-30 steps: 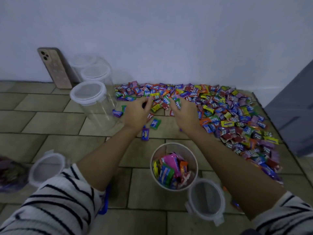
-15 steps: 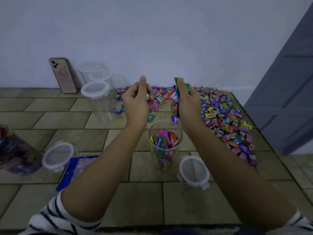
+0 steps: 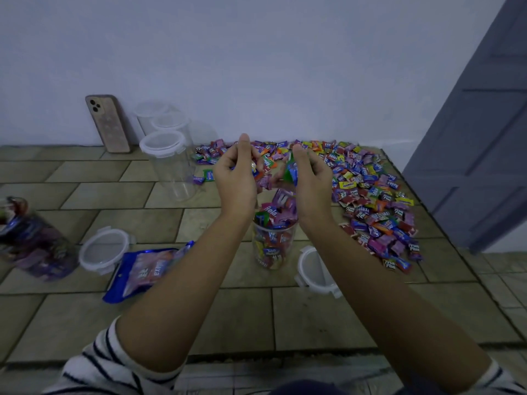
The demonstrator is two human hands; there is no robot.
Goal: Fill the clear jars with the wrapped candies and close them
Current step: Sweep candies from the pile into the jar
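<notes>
An open clear jar (image 3: 273,246) stands on the tiled floor between my forearms, heaped with wrapped candies up to its rim. Above it, my left hand (image 3: 236,181) and my right hand (image 3: 309,181) are held side by side, each cupped around a few candies. Some candies are falling from the hands toward the jar mouth. A wide pile of loose wrapped candies (image 3: 362,189) spreads behind and to the right. Its lid (image 3: 315,270) lies flat just right of the jar, partly hidden by my right forearm.
Three empty lidded jars (image 3: 171,163) stand at the back left beside a phone (image 3: 108,124) leaning on the wall. A filled jar (image 3: 31,240) lies at far left, a loose lid (image 3: 104,249) and a blue candy bag (image 3: 148,269) near it. A grey door (image 3: 479,138) is at right.
Both hands scooped candies off the pile, lifted them over the jar and are now letting them drop. The candy level in the jar has risen to the rim.
</notes>
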